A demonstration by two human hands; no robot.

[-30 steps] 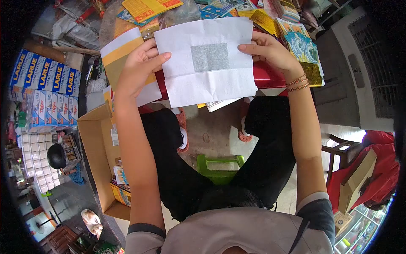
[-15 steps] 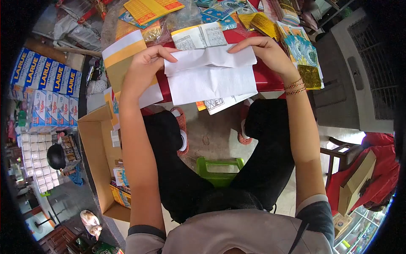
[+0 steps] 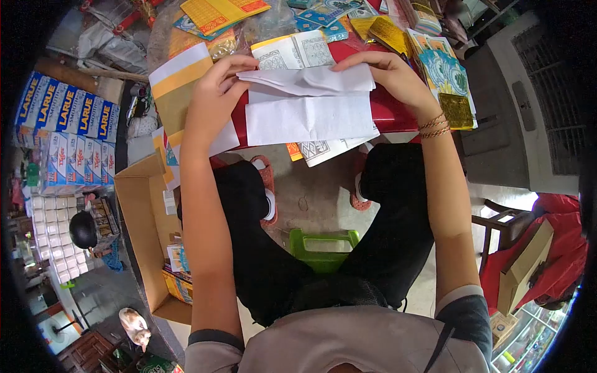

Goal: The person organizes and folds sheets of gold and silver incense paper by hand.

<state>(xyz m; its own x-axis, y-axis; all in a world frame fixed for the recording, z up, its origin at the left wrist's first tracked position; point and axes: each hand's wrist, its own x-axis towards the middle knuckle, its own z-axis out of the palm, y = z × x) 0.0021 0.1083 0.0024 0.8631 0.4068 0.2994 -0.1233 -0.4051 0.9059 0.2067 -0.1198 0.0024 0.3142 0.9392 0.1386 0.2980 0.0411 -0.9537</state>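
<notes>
A white sheet of paper (image 3: 308, 119) lies across the near edge of the red table (image 3: 395, 115), its far part folded over toward me. My left hand (image 3: 221, 87) pinches the left end of the folded part between thumb and fingers. At the right end, my right hand (image 3: 392, 78) grips the same fold, with the thumb hidden behind the paper. Printed white paper (image 3: 295, 53) with grey patterns sits just beyond the sheet. Another printed paper (image 3: 329, 149) sticks out from beneath it over the table edge.
Yellow and orange printed papers (image 3: 224, 13) and gold sheets (image 3: 390, 37) lie at the back. Blue patterned papers (image 3: 443, 71) are at the right. An open cardboard box (image 3: 138, 230) stands left, near stacked beer cartons (image 3: 68, 105). A green stool (image 3: 323, 252) is beneath me; a cat (image 3: 134, 327) is lower left.
The folded part of the white sheet has lifted and doubled over further, exposing a crease below it. My left hand has shifted slightly up and its fingers have curled; the right hand has barely moved.
</notes>
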